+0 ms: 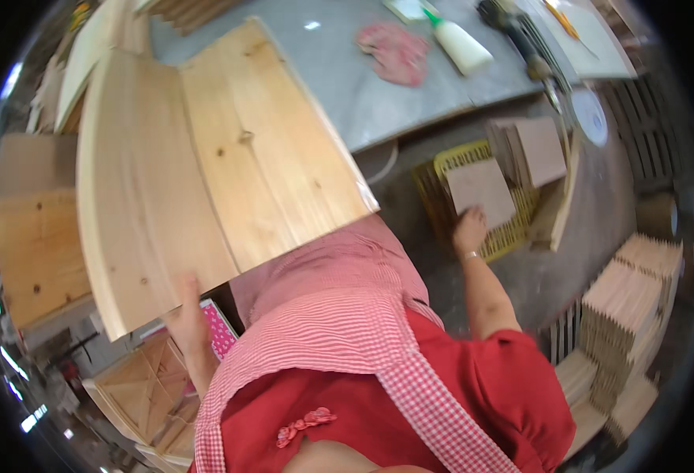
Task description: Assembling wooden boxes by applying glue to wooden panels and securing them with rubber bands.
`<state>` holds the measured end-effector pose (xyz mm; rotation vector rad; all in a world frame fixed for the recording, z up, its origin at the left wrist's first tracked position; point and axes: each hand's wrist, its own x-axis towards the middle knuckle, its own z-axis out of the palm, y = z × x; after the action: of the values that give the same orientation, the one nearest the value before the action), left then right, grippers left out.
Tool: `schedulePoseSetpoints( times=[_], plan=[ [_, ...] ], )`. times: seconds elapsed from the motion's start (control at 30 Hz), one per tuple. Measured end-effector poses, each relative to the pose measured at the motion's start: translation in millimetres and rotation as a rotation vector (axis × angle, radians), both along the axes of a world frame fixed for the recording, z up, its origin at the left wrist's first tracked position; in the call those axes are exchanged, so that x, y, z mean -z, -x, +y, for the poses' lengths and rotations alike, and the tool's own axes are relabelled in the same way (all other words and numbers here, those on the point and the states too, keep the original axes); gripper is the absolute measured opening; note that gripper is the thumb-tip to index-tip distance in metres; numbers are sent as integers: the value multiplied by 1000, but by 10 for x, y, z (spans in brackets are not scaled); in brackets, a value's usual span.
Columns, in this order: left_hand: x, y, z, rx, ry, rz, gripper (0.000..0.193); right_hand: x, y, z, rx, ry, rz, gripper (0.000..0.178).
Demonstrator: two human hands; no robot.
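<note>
My left hand (188, 315) grips the near edge of a large pale wooden piece (244, 169), its thumb lying on the upper face. This piece is made of knotty pine boards joined at an angle along a seam, and it rests partly over the table at my left. Down to my right, my right hand (471, 231) is closed at the near corner of a thin square wooden board (479, 189). That board lies on a yellow plastic basket (509, 240) below the table edge. My fingertips there are small and partly hidden.
The grey table (335, 98) carries a pink cloth (394, 54), a white glue bottle (462, 47) and a dark power tool (520, 38). More thin boards (540, 150) stand beside the basket. Stacked notched wood pieces (627, 296) are at far right, wooden panels (39, 252) at left.
</note>
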<state>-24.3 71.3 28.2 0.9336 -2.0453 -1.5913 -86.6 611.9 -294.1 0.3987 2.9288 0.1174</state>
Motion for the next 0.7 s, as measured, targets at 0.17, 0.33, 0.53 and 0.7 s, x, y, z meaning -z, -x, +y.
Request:
schedulePoseSetpoints(
  times=[0.17, 0.33, 0.53, 0.7],
  plan=[
    [-43, -40, 38, 101, 47, -11, 47, -658, 190, 183, 167, 224, -93, 47],
    [-41, 2, 40, 180, -45, 36, 42, -1831, 351, 682, 248, 135, 237, 32],
    [-26, 18, 35, 225, -57, 149, 32, -3646, 683, 161, -169, 677, 576, 17],
    [-77, 37, 10, 247, -125, 129, 27, -4193, 1611, -1503, -656, 687, 552, 13]
  ],
)
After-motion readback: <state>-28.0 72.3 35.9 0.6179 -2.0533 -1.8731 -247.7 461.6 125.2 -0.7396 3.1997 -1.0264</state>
